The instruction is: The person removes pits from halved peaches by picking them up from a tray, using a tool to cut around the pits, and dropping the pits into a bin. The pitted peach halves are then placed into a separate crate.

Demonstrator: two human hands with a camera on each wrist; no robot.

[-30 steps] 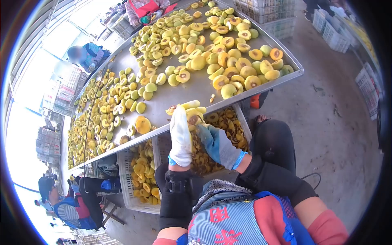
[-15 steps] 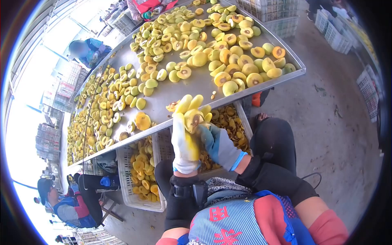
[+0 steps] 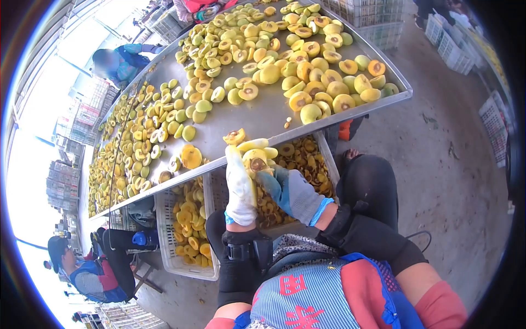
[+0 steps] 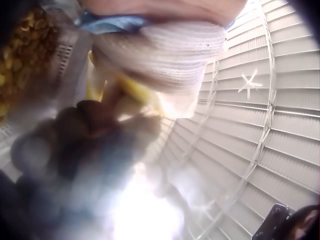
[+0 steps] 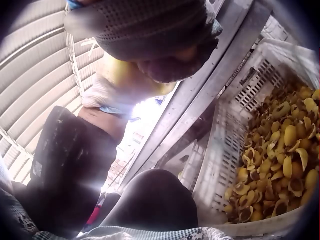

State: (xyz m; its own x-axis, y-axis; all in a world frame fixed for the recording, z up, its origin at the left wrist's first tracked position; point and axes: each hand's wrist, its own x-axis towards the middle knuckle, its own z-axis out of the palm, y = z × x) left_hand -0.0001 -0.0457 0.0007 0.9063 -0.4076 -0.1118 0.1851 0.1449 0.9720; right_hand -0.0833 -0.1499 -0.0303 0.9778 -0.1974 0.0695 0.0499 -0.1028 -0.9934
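My left hand [image 3: 240,186], in a white glove with yellow fingers, holds a yellow peach half [image 3: 256,163] with a brown hollow facing up. Around the lower side of the same fruit curl the fingers of my right hand [image 3: 298,192], gloved in blue and grey. Both hands meet just in front of the metal table's edge. Another peach half [image 3: 234,137] lies on that edge beside the left fingertips. In the right wrist view the dark glove [image 5: 160,35] shows from below with its fingers bent, the inside of its grip hidden. The left wrist view is blurred by glare.
The metal table [image 3: 241,119] carries many peach halves, thickest at the back and left. Below its edge stand a white crate [image 3: 183,267] of yellow halves and another crate [image 5: 220,165] of fruit pieces. Several other people sit around, one person [image 3: 87,274] at lower left.
The left hand has turned the peach half between its fingers, and its yellow palm side shows less than half a second ago. The right hand stays against the fruit.
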